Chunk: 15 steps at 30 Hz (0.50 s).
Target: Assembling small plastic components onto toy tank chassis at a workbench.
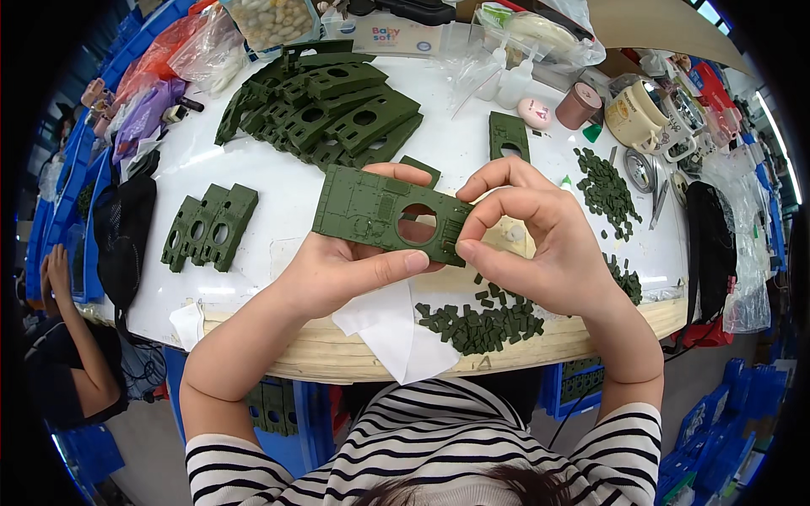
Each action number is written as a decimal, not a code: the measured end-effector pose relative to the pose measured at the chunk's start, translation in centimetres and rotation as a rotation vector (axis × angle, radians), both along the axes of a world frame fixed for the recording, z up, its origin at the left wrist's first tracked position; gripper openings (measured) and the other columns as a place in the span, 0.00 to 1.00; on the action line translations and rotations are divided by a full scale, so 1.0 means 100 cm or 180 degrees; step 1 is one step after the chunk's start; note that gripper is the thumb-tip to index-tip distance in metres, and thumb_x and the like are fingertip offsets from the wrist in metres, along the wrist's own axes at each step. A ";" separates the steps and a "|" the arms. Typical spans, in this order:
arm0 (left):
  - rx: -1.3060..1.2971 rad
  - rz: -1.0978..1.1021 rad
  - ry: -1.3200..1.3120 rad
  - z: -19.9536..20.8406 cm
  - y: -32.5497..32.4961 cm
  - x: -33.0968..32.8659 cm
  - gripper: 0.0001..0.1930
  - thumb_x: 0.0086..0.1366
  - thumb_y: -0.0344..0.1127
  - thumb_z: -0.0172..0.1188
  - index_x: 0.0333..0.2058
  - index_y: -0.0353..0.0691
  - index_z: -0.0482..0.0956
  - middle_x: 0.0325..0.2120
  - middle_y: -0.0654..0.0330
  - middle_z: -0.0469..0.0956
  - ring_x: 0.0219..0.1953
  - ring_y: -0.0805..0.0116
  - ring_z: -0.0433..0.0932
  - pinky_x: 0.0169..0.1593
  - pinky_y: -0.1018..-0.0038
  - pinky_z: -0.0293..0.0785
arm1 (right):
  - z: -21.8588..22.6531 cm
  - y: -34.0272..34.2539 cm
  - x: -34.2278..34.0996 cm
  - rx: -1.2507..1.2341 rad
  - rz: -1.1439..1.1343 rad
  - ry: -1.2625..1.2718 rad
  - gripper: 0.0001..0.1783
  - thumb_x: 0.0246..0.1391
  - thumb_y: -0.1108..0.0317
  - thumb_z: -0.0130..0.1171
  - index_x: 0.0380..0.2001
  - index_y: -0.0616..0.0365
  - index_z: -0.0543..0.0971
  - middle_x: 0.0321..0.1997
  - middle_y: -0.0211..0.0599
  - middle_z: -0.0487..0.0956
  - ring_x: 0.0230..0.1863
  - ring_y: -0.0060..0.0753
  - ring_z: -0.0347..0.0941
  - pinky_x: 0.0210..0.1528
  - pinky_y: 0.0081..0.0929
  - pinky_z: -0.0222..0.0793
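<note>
A dark green plastic toy tank hull [354, 207] with a round hole lies across my left hand [337, 274]. The left thumb presses its near edge, and the fingers curl round behind it. At the hull's right end, the thumb and forefinger of my right hand [540, 240] come together against the ridged edge. Whatever is between those fingertips, if anything, is too small or hidden to tell. Below the right hand, a heap of small green rectangular pieces [481, 325] is spread along the wooden table edge [337, 358]. White paper [396, 333] lies beside the heap.
Many more hulls [337, 105] are stacked at the back left. Several stand together [207, 228] at left, and one hull [508, 131] lies behind my right hand. Small green parts [606, 190], tweezers [660, 202], squeeze bottles [515, 84] and a mug [633, 114] occupy the right side. A co-worker's arm [84, 354] shows far left.
</note>
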<state>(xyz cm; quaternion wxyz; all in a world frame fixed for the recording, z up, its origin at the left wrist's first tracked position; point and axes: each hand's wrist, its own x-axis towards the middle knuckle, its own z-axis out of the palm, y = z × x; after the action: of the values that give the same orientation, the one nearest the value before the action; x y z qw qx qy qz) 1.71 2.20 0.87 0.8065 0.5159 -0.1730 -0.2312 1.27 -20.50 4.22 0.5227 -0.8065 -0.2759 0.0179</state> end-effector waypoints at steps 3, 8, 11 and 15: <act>-0.0005 -0.0010 -0.0010 -0.001 0.000 0.000 0.31 0.59 0.22 0.63 0.59 0.38 0.60 0.50 0.52 0.72 0.51 0.62 0.76 0.53 0.63 0.79 | -0.002 0.000 0.001 -0.0019 0.0000 -0.0049 0.05 0.45 0.69 0.66 0.24 0.57 0.80 0.42 0.35 0.74 0.47 0.31 0.70 0.55 0.31 0.62; -0.0044 -0.0019 0.0011 -0.001 -0.001 0.000 0.31 0.59 0.22 0.63 0.59 0.37 0.60 0.50 0.51 0.72 0.51 0.61 0.76 0.53 0.63 0.79 | -0.002 -0.001 0.000 -0.0035 0.0004 -0.0060 0.05 0.45 0.69 0.66 0.24 0.57 0.80 0.42 0.34 0.74 0.47 0.31 0.70 0.54 0.31 0.62; -0.0022 -0.0038 -0.0004 -0.001 0.000 0.000 0.31 0.59 0.21 0.63 0.59 0.37 0.60 0.50 0.51 0.72 0.51 0.61 0.76 0.53 0.62 0.79 | 0.000 0.000 -0.001 -0.0049 0.0006 -0.0053 0.04 0.44 0.72 0.66 0.24 0.58 0.80 0.43 0.35 0.74 0.45 0.27 0.69 0.55 0.27 0.61; -0.0005 -0.0058 -0.0052 -0.002 0.001 0.001 0.31 0.59 0.21 0.62 0.59 0.37 0.59 0.51 0.51 0.72 0.51 0.61 0.76 0.53 0.62 0.79 | 0.000 0.000 -0.001 -0.0072 -0.0006 -0.0099 0.04 0.44 0.72 0.66 0.24 0.58 0.79 0.42 0.35 0.74 0.45 0.27 0.70 0.54 0.27 0.62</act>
<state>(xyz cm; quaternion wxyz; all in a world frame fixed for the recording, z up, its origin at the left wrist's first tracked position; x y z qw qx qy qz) 1.80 2.26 0.67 0.8033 0.5155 -0.1845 -0.2342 1.18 -20.48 4.21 0.5092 -0.8128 -0.2830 0.0080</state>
